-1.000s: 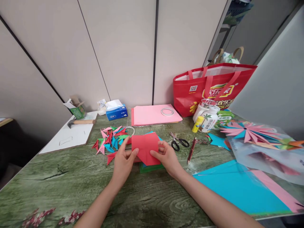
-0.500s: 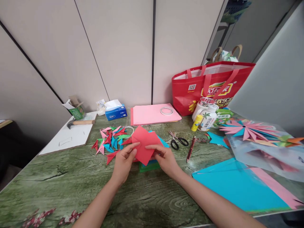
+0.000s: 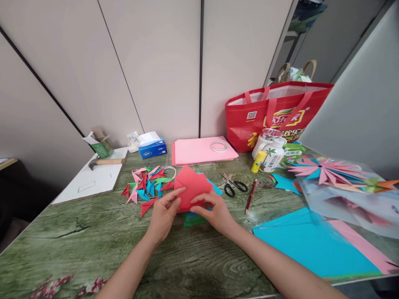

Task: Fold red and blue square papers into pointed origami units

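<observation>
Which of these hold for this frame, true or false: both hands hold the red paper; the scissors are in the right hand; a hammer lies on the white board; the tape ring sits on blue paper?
1. Both the left hand and right hand hold the red paper. True.
2. The scissors are in the right hand. False: they lie on the table.
3. A hammer lies on the white board. True.
4. The tape ring sits on blue paper. False: it sits on the pink paper stack.
</observation>
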`<state>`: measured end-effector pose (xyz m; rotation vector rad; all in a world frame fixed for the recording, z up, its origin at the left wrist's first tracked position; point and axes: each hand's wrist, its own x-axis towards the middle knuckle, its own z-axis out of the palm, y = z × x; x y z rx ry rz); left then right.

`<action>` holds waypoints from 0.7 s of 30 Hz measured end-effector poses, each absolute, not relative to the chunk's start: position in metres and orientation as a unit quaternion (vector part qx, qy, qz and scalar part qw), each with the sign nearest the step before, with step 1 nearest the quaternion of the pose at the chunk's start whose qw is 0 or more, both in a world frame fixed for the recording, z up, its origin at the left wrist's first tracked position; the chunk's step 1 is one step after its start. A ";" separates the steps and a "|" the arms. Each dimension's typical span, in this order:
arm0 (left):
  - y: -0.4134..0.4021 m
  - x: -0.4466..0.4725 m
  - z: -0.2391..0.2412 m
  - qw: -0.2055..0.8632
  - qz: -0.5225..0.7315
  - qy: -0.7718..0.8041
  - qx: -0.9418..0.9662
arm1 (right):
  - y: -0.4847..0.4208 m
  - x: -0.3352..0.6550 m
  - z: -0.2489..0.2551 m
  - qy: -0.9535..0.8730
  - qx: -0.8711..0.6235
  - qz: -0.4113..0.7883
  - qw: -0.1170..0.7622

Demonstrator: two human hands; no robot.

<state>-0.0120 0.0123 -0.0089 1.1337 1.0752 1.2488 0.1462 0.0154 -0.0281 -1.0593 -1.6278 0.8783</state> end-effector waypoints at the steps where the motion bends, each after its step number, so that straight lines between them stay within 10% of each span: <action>1: 0.011 -0.011 -0.010 0.539 0.521 0.454 0.481 | 0.016 0.146 -0.028 -0.647 -0.438 0.375 0.499; 21: 0.003 0.000 -0.019 0.541 0.524 0.450 0.480 | 0.016 0.142 -0.026 -0.488 -0.437 0.486 0.578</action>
